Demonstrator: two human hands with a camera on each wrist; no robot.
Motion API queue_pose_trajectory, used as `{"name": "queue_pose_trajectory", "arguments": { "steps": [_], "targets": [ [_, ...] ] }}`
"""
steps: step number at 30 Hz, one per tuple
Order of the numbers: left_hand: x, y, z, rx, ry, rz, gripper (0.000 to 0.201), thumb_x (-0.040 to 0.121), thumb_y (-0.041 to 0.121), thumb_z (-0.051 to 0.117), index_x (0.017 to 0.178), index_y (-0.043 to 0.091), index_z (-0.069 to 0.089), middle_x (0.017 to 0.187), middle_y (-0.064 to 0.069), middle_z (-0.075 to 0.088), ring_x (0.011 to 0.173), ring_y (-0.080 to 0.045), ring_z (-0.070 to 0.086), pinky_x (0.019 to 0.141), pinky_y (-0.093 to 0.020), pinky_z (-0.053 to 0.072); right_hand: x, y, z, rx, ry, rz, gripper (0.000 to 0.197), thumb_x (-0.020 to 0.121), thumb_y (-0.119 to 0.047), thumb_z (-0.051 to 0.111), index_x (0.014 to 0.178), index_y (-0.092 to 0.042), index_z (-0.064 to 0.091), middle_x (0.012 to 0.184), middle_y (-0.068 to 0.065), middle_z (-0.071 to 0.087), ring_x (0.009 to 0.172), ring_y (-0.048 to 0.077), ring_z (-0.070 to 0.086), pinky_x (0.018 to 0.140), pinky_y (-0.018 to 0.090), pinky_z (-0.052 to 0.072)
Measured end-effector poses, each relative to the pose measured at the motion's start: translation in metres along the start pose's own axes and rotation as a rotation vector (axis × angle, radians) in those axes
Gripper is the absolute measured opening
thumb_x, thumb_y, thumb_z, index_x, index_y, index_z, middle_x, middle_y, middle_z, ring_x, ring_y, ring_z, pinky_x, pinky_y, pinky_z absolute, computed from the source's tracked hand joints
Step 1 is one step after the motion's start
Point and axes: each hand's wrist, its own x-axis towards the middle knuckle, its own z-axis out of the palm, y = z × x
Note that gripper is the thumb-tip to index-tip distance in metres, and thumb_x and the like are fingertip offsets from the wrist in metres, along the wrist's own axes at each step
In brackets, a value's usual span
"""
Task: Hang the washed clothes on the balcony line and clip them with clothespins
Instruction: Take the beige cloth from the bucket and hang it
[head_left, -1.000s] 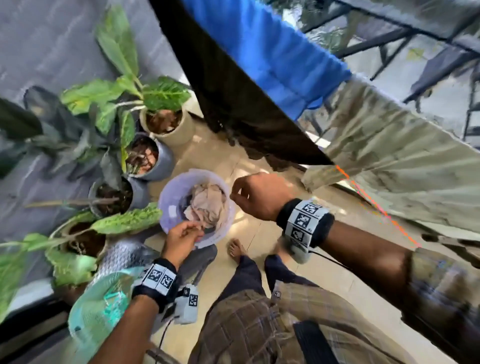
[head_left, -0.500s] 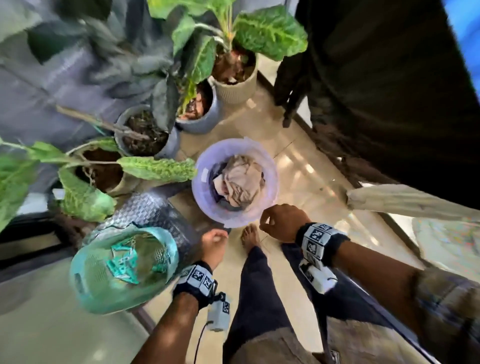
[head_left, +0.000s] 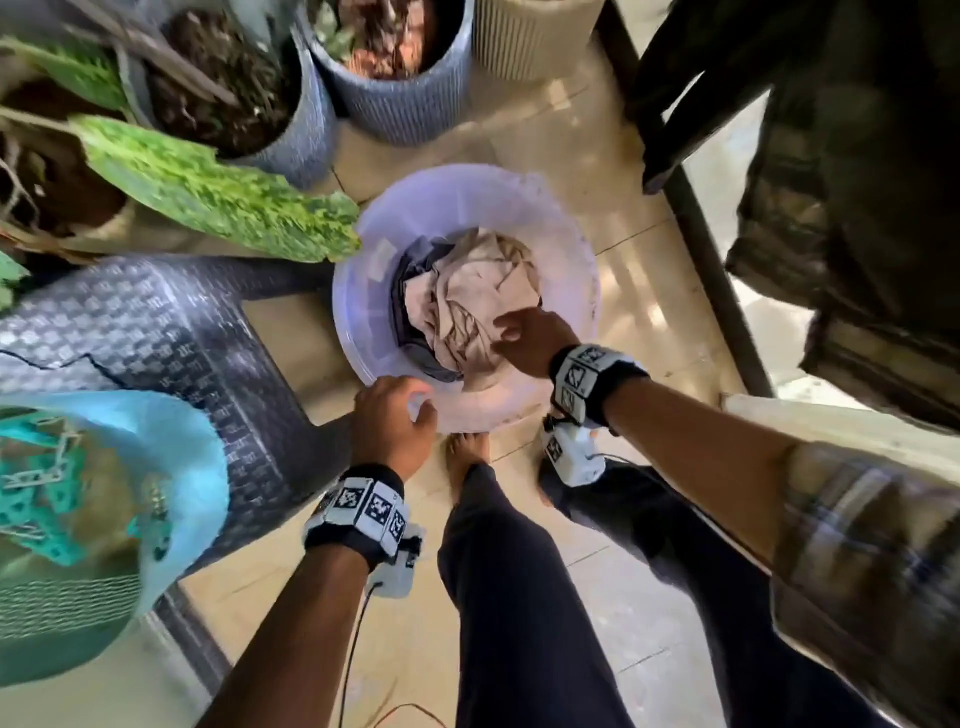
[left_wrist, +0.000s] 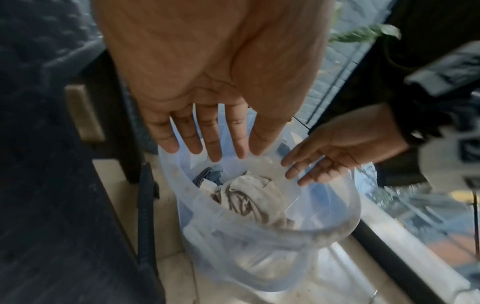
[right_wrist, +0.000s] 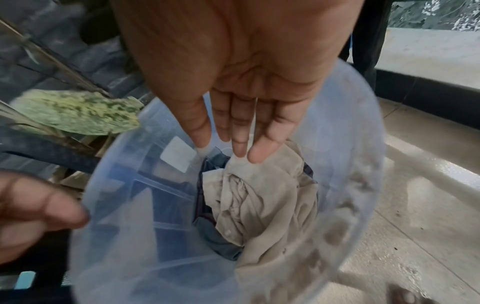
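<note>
A translucent bucket (head_left: 566, 249) stands on the tiled floor with a crumpled beige cloth (head_left: 467, 291) on top of a dark cloth (head_left: 410, 260). My right hand (head_left: 511, 330) reaches inside the bucket, and its straight fingers (right_wrist: 254, 154) are right at the beige cloth (right_wrist: 265, 201); whether they touch is unclear. My left hand (head_left: 410, 402) hovers at the near rim. Its fingers (left_wrist: 213, 148) are spread straight above the bucket (left_wrist: 259, 257) and hold nothing. A teal basket (head_left: 171, 467) holding teal clothespins (head_left: 31, 478) sits at the left.
The basket rests on a dark woven stool (head_left: 156, 332) left of the bucket. Potted plants (head_left: 395, 67) and a big leaf (head_left: 218, 197) crowd the far side. Dark hung garments (head_left: 857, 182) drape at the right. My bare foot (head_left: 465, 457) stands just behind the bucket.
My view tipped down from the hung clothes to the bucket. Both hands dropped toward it. The right hand went from a curled fist to straight fingers inside the bucket.
</note>
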Motion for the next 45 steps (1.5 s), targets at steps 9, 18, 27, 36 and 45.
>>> {"name": "queue_pose_trajectory", "arguments": {
  "steps": [9,18,27,36,45],
  "targets": [
    [0.020,-0.049,0.040,0.131,0.088,0.143,0.034,0.072,0.017,0.078,0.104,0.012,0.069,0.104,-0.008,0.066,0.102,-0.034,0.060,0.091,-0.040,0.043,0.105,-0.002,0.025,-0.211,0.013,0.066,0.074,0.090,-0.038,0.064,0.149,-0.010,0.031,0.152,0.014,0.039,0.138,0.033,0.039,0.108,0.035,0.037],
    [0.017,-0.054,0.043,0.069,0.106,0.156,0.039,0.068,0.014,0.082,0.105,0.016,0.069,0.107,-0.002,0.065,0.108,-0.029,0.057,0.094,-0.024,0.033,0.108,-0.011,0.042,-0.266,0.040,0.048,0.047,0.085,-0.029,0.059,0.128,-0.009,0.054,0.125,0.015,0.060,0.114,0.035,0.059,0.079,0.031,0.046],
    [-0.007,-0.006,0.003,-0.107,0.028,0.028,0.059,0.076,0.011,0.078,0.131,0.011,0.056,0.119,-0.013,0.060,0.112,-0.031,0.056,0.095,-0.043,0.048,-0.022,-0.032,-0.015,-0.040,-0.052,-0.149,0.030,0.081,-0.022,0.063,0.110,-0.025,0.072,0.115,0.002,0.069,0.109,0.024,0.061,0.089,0.025,0.045],
    [-0.053,0.070,-0.059,-0.158,-0.134,0.054,0.093,0.072,0.001,0.080,0.151,0.013,0.034,0.147,-0.013,0.046,0.137,-0.026,0.044,0.110,-0.042,0.040,-0.201,-0.039,-0.074,0.371,-0.043,-0.389,0.024,0.071,-0.017,0.056,0.082,-0.021,0.077,0.073,-0.023,0.065,0.074,-0.004,0.060,0.078,0.021,0.048],
    [-0.068,0.134,-0.137,-0.226,-0.092,0.104,0.057,0.072,-0.001,0.043,0.125,0.014,0.058,0.116,-0.006,0.064,0.112,-0.028,0.062,0.096,-0.037,0.049,-0.255,-0.026,-0.143,0.264,0.305,-0.395,0.020,0.073,-0.021,0.056,0.080,-0.024,0.075,0.082,-0.010,0.073,0.081,0.012,0.066,0.082,0.034,0.052]
  ]
}}
